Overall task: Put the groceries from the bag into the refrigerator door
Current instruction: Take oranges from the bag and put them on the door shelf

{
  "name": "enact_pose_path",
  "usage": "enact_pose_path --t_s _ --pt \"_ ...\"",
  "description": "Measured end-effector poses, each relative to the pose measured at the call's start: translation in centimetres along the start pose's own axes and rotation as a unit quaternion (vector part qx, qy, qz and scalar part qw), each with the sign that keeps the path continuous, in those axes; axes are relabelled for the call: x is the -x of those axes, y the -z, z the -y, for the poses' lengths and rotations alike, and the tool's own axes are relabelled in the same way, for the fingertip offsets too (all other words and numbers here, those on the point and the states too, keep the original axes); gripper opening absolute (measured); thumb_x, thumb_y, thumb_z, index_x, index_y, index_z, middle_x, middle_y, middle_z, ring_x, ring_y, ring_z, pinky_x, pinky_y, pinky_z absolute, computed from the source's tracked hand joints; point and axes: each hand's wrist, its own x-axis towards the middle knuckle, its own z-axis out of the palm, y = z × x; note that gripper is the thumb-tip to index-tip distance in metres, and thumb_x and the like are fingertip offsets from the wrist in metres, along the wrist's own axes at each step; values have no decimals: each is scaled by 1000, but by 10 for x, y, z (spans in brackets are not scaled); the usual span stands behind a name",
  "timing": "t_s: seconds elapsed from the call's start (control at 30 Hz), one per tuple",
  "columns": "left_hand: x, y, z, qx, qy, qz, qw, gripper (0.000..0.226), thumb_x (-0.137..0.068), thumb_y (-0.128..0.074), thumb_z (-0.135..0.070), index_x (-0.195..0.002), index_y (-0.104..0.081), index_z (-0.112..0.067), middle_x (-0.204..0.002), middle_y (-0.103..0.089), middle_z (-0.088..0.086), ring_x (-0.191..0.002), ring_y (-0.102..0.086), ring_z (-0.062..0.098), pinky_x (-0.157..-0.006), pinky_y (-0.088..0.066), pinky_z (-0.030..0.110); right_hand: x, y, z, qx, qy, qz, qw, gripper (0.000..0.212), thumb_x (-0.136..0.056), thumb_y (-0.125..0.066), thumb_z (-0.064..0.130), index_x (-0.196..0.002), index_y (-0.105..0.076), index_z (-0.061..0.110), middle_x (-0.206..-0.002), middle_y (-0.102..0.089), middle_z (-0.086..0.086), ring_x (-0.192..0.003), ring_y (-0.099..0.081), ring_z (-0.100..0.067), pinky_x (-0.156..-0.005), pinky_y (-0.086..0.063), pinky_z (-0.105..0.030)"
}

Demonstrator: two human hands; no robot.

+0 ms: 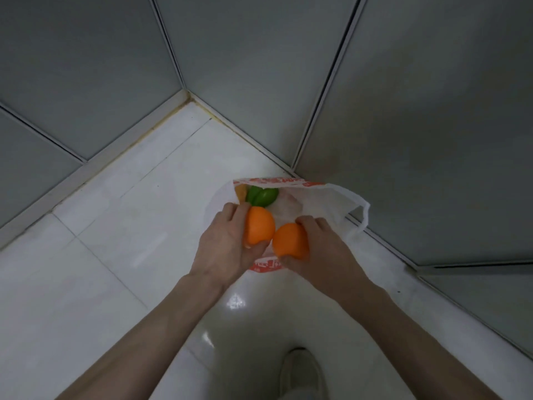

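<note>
A white plastic bag with red print lies open on the floor against the grey panel at the right. Over its mouth my left hand grips one orange, and my right hand grips a second orange. The two oranges sit side by side, nearly touching. Inside the bag, at its far end, I see green fruit and a bit of something orange. The rest of the bag's contents are hidden.
The floor is white glossy tile. Grey panelled doors or walls meet in a corner behind the bag. My shoe shows at the bottom of the view.
</note>
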Motion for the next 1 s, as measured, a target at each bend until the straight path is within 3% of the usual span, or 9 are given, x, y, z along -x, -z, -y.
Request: enact_pose_path --t_s 0.13,0.3,0.43,0.57,0.67,0.73,0.83,1.0 --pt "44 63 -56 50 40 -42 997 84 -82 -79 -58 -150 -45 -23 -140 -52 3 -119 -58 25 -86 -47 30 61 63 34 2 20 -25 999 83 -85 -80 50 -151 -40 21 -142 -53 -2 -121 -60 -22 -91 -49 -30" --pt "102 191 -133 72 68 -69 993 78 -77 -83 -58 -140 -51 -26 -130 -54 -1 -113 -61 23 -83 -57 41 148 170 118 -35 30 -33 998 86 -85 -79 51 -154 -38 23 -151 -48 -2 -129 -57 -25 -97 -52 -40" --pt "144 307 -189 106 112 -79 985 73 -75 -85 -54 -134 -51 -27 -126 -51 -4 -110 -62 23 -85 -57 44 216 257 198 -58 47 -41 996 91 -78 -77 59 -153 -38 26 -146 -48 -3 -123 -58 -24 -91 -50 -35" --pt "181 409 -228 172 145 -114 968 71 -75 -87 -50 -132 -51 -28 -129 -52 -8 -109 -62 19 -90 -57 45 272 331 272 -97 54 -66 992 103 -61 -60 81 -149 -43 29 -135 -44 7 -110 -54 -10 -89 -43 -22" --pt "208 478 -250 204 152 -136 957 69 -75 -88 -48 -130 -53 -28 -129 -55 -10 -108 -63 16 -91 -57 45 307 377 316 -118 75 -83 987 86 -72 -80 57 -146 -47 29 -132 -44 9 -111 -55 -9 -81 -40 -7" --pt "228 521 -263 205 152 -154 955 69 -76 -88 -49 -131 -53 -28 -131 -57 -8 -109 -63 16 -91 -57 43 329 402 344 -108 99 -92 985 75 -80 -85 38 -145 -48 29 -134 -44 9 -108 -54 -7 -81 -40 -9" --pt "258 574 -281 211 155 -188 947 76 -76 -88 -50 -138 -50 -30 -131 -54 -13 -110 -61 13 -92 -56 37 353 430 381 -109 141 -113 977 74 -80 -86 38 -144 -48 31 -134 -45 10 -107 -53 -5 -88 -44 -22" --pt "318 638 -302 218 152 -258 929 70 -77 -87 -51 -136 -53 -34 -130 -53 -12 -108 -60 8 -91 -55 28 392 453 448 -133 217 -110 961 72 -79 -88 36 -139 -48 37 -129 -50 16 -106 -55 13 -78 -46 -7"
